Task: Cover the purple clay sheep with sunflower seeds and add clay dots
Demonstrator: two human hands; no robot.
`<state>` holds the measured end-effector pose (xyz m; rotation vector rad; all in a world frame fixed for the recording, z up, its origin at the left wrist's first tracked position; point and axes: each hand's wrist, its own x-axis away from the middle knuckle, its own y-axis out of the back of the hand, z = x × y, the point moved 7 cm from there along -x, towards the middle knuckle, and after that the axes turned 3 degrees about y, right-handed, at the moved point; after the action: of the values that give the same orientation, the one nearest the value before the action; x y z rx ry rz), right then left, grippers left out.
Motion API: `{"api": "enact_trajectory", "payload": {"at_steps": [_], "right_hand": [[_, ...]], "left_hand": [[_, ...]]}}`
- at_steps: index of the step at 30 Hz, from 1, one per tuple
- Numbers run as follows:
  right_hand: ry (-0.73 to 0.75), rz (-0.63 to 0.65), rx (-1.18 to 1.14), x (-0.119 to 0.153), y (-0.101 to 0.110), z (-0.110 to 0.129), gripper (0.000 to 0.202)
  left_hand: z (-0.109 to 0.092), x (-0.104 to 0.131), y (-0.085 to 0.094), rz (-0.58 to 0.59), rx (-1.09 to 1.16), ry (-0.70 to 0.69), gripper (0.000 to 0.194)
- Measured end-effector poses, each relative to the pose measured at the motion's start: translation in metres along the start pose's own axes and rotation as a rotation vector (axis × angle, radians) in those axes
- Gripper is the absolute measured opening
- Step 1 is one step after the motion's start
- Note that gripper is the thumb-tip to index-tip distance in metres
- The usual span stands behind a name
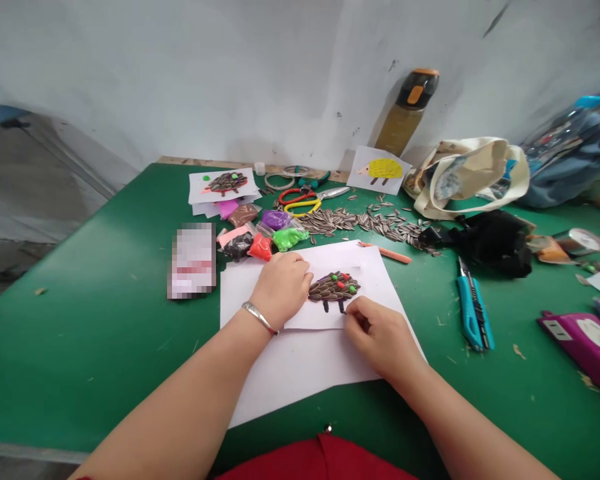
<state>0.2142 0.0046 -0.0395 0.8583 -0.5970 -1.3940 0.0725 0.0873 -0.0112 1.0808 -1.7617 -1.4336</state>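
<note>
A hedgehog picture (325, 321) on white card lies over larger white sheets (300, 373). Its body is made of striped sunflower seeds (325, 288) with small red and green clay dots, and two black clay legs (326, 307) show below. My left hand (281, 283), a silver bangle at the wrist, rests on the card's left side with fingers laid down on it, covering the hedgehog's head end. The fingers of my right hand (373, 330) are pinched at the lower end of the right black leg, touching its black clay; the fingertips are partly hidden.
Bags of coloured clay (260, 245) lie behind my left hand. Beyond are scissors (305, 200), a heap of sunflower seeds (335, 221) and a finished hedgehog picture (223, 183). On the right are a blue utility knife (473, 310), a black bag (500, 243) and a bottle (405, 113).
</note>
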Motion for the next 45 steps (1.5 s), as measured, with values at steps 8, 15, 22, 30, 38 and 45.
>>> {"api": "enact_trajectory", "payload": {"at_steps": [8, 15, 22, 30, 38, 45], "right_hand": [[-0.021, -0.024, -0.048, 0.001, 0.003, -0.001, 0.009], [-0.008, 0.006, 0.012, 0.000, -0.001, -0.001, 0.010], [-0.025, -0.033, -0.083, 0.001, 0.003, -0.003, 0.009], [0.011, -0.020, 0.015, 0.000, 0.000, 0.000, 0.012], [0.037, -0.043, 0.018, 0.000, 0.003, 0.004, 0.013], [-0.077, -0.130, -0.240, 0.000, 0.014, -0.004, 0.008]], "left_hand": [[0.002, 0.000, -0.001, -0.005, 0.007, 0.012, 0.026], [0.004, 0.000, -0.002, -0.016, 0.025, 0.015, 0.026], [0.004, 0.000, -0.002, -0.022, 0.033, 0.016, 0.026], [0.003, 0.001, -0.002, -0.044, 0.029, 0.001, 0.026], [0.002, 0.001, 0.001, -0.037, 0.024, -0.008, 0.026], [0.001, -0.001, 0.001, -0.025, 0.013, -0.032, 0.028]]}}
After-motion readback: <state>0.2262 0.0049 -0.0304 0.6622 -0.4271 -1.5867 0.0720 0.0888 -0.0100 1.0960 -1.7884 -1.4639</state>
